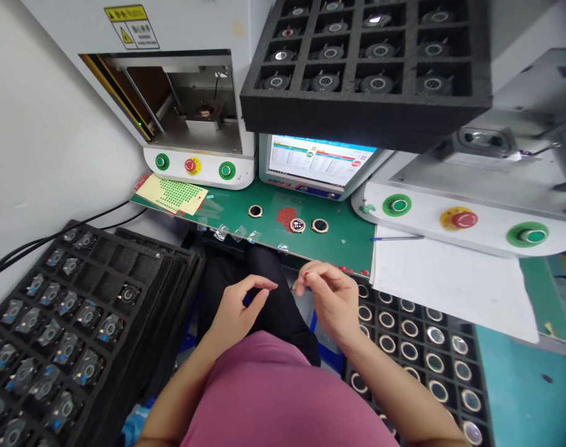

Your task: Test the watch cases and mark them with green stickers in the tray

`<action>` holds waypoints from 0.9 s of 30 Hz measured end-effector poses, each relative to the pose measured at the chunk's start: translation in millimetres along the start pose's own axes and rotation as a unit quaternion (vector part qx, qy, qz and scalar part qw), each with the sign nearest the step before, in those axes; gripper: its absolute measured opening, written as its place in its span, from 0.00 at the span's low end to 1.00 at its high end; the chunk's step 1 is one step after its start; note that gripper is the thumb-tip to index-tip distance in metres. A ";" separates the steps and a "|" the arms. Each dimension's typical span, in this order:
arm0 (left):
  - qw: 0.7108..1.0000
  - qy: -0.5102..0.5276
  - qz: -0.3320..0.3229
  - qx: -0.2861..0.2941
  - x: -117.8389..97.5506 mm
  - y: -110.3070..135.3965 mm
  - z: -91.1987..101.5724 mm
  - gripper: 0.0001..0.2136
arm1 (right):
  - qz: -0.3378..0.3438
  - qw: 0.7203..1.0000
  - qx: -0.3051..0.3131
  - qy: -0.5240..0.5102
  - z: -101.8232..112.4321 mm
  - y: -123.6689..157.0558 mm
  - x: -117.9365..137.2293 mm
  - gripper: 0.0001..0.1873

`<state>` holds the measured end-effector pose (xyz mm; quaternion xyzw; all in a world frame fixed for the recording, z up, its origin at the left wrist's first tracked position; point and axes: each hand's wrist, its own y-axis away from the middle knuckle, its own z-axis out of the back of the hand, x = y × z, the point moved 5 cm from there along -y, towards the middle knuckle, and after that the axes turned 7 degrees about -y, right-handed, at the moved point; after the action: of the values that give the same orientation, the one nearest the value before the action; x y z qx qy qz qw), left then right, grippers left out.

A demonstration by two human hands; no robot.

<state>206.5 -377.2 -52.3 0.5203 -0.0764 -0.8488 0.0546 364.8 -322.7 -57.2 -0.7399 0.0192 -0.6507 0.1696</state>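
My left hand [240, 308] hovers over my lap, its fingers and thumb apart with nothing between them. Facing it, my right hand [333, 299] is pinched, and a small red sticker [305, 274] shows at its fingertips. Just past the hands, the green mat [217, 214] bears three round watch cases with pale gold rims: a left one [255, 212], a middle one [297, 225] with a bright white mark on its face, and a right one [320, 225]. Beside the middle case lies a patch of red dot stickers [287, 216]. Neither hand touches the cases.
Foam trays of watch parts stand left [100, 267], lower right [422, 313] and overhead [357, 115]. Behind the mat are a left press [199, 167], a screen [310, 162] and a right press [432, 211]. Papers [450, 279], a pen [397, 238] and a green-dot sheet [173, 194] lie nearby.
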 end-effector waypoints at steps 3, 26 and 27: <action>0.993 0.112 -0.044 -0.011 -27.4 4.1 6.9 0.09 | -0.137 0.955 0.007 -0.262 -15.0 2.3 13.5 0.16; 0.935 0.352 -0.023 -0.020 -53.0 10.3 -2.4 0.07 | -0.275 0.838 0.110 -0.458 -46.8 23.0 40.1 0.18; 0.932 0.363 -0.024 -0.012 -52.3 9.7 -4.2 0.07 | -0.283 0.834 0.104 -0.462 -46.2 23.2 39.9 0.17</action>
<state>234.1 -378.1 -6.6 0.7936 -0.0281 -0.6044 0.0643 330.6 -364.9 -21.0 -0.9054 -0.3396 -0.2511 0.0434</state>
